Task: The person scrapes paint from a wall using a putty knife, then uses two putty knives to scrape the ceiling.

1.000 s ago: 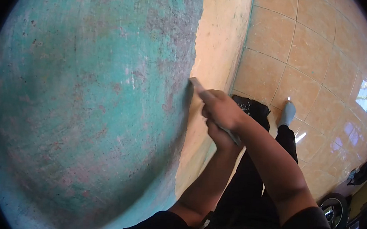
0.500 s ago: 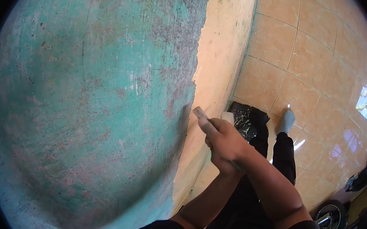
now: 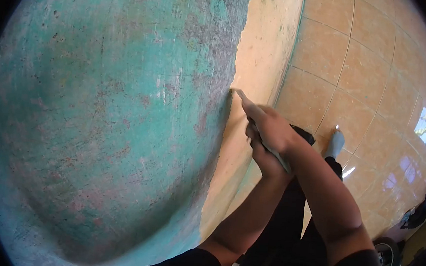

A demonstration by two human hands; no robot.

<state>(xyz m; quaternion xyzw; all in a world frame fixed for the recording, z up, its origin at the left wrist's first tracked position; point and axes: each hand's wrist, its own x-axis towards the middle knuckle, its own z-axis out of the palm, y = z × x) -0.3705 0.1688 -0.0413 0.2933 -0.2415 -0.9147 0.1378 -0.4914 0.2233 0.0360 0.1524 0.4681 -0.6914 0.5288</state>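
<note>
Both my hands are closed around a long flat scraper. My right hand grips it on top, with a finger stretched along it toward the tip. Just below, my left hand wraps the same tool from underneath. The tip touches or nearly touches the wall where the peach paint ends in a ragged edge. Beside that edge spreads the worn turquoise wall surface, with grey and reddish patches. My fingers hide the middle of the scraper.
Orange floor tiles with scattered flecks run along the wall's foot. My foot stands on them, near a dark item partly behind my hands. A wheel stands at the lower right.
Both hands and the scraper have moved up along the paint edge and slightly right. The tip now meets the wall higher up. The view has shifted slightly.
</note>
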